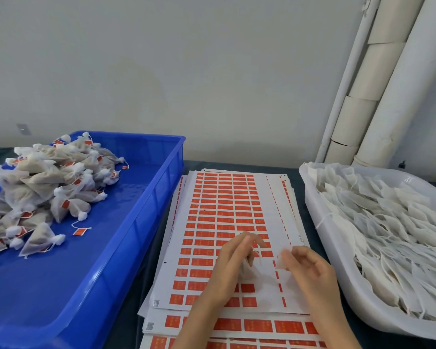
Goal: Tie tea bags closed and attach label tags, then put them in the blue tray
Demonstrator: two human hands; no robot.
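Note:
A white mesh tea bag (251, 272) hangs between my two hands above the label sheets (227, 212), which carry rows of orange-red tags. My left hand (233, 267) holds the bag's body with curled fingers. My right hand (310, 270) pinches the bag's top or string at its fingertips; the motion blur hides which. The blue tray (146, 197) on the left holds a heap of tied tea bags with tags (43, 190). On the right, a white tray (337, 260) is filled with untied tea bags (393, 235).
The label sheets lie in a loose stack between the two trays on a dark table. White insulated pipes (378, 79) run up the wall at the back right. The blue tray's near half shows bare blue floor.

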